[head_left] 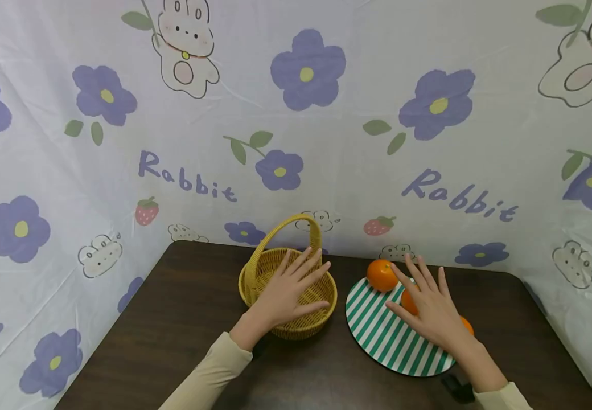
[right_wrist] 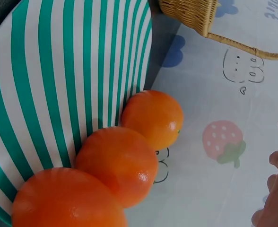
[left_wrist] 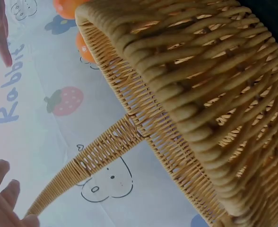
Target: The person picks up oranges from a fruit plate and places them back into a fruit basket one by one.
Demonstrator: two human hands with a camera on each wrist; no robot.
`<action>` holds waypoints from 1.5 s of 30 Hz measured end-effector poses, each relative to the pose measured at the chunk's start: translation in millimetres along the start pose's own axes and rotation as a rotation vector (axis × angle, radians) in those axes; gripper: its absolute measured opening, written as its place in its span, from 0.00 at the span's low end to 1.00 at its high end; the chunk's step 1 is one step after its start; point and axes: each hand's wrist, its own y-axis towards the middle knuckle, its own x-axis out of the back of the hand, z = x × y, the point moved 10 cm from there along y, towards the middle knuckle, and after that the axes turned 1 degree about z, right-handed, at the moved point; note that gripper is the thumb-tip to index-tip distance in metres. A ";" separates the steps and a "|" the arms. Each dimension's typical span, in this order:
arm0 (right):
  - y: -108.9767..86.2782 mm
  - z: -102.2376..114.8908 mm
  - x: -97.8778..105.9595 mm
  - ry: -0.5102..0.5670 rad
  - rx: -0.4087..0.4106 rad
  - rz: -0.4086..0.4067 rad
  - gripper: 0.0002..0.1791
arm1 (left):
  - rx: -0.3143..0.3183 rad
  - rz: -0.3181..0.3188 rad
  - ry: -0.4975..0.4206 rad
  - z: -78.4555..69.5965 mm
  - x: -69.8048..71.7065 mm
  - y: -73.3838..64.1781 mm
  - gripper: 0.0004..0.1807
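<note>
A yellow wicker basket (head_left: 291, 330) with a tall arched handle stands near the middle of the table. My left hand (head_left: 291, 290) hovers over it with fingers spread, holding nothing. To the right lies a round placemat (head_left: 378, 336) with green and white stripes. Three oranges sit along its far and right side; the far orange (head_left: 381, 275) shows whole, while my right hand (head_left: 431, 310), fingers spread above the mat, partly covers the other two. In the right wrist view the nearest orange (right_wrist: 68, 201), the middle orange and the far one form a row.
The dark brown table (head_left: 173, 319) ends at a white cloth backdrop (head_left: 347, 171) printed with purple flowers, rabbits and strawberries. This cloth also rises at the left and right sides. The basket stands just left of the placemat.
</note>
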 end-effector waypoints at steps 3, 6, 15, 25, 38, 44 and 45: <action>-3.9 -2.4 1.9 0.014 -0.027 -0.012 0.43 | -0.014 -0.079 -0.005 -0.5 10.5 -4.9 0.39; -7.9 -3.7 4.5 0.014 -0.045 -0.030 0.43 | -0.034 -0.158 -0.012 -1.6 20.9 -9.9 0.37; -22.8 -13.7 12.3 0.034 -0.090 -0.109 0.46 | -0.087 -0.326 -0.012 -4.1 52.1 -23.6 0.35; -45.7 -34.7 10.2 0.089 -0.185 -0.118 0.48 | -0.029 -0.382 0.008 9.3 64.9 -44.4 0.35; -72.8 -63.4 0.1 0.156 -0.273 -0.087 0.49 | 0.115 -0.430 -0.060 34.9 71.4 -70.7 0.38; -83.5 -70.9 -7.9 0.171 -0.302 -0.061 0.50 | 0.181 -0.409 -0.120 45.1 66.0 -80.7 0.44; -84.8 -71.6 -9.2 0.176 -0.307 -0.055 0.50 | 0.187 -0.410 -0.126 46.7 64.9 -82.3 0.44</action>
